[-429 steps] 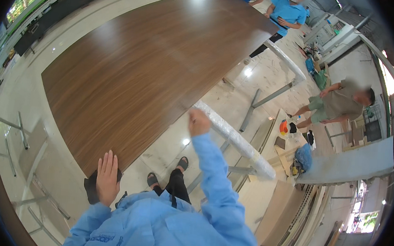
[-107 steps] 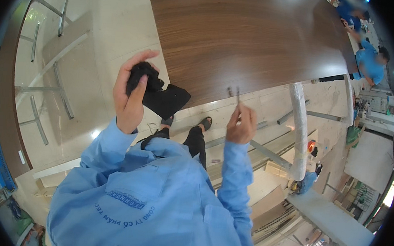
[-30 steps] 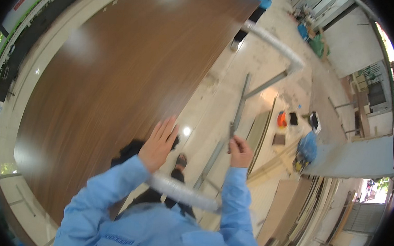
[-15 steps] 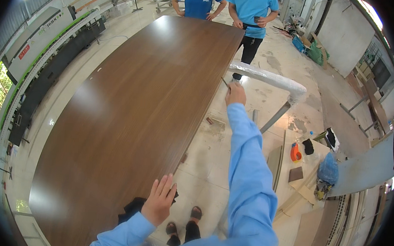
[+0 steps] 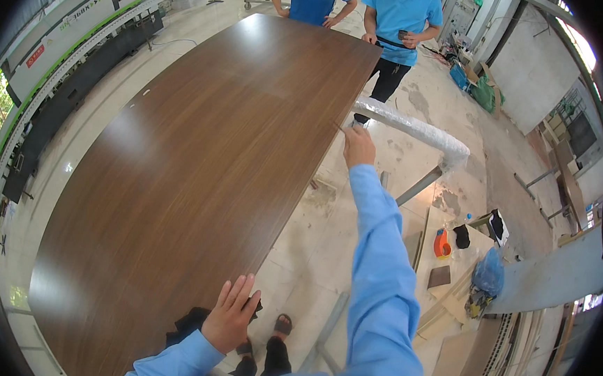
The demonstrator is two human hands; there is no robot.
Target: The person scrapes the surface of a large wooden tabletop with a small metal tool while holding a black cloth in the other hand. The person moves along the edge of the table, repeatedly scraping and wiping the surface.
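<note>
A large brown wood-grain board [image 5: 198, 160] lies flat in front of me, its long right edge running away from me. My right hand [image 5: 359, 147] reaches out to that edge near its far part, fingers closed on a thin dark stick-like tool [image 5: 340, 127] whose tip meets the board's edge. The tool's exact kind is too small to tell. My left hand [image 5: 230, 317] is open, fingers stretched out over the near right edge of the board. A black cloth [image 5: 185, 326] lies beside and partly under it.
A bubble-wrapped bar [image 5: 417, 128] juts out right of the board. Two people in blue shirts [image 5: 312, 0] stand at the far end. At right, a low panel holds an orange tape dispenser [image 5: 441, 244] and a blue plastic bag [image 5: 488, 272]. A long machine [image 5: 80, 54] stands at left.
The view has shifted slightly. My right hand stays at the board's edge with the thin tool, its tip now closer against the edge. My left hand remains on the near edge.
</note>
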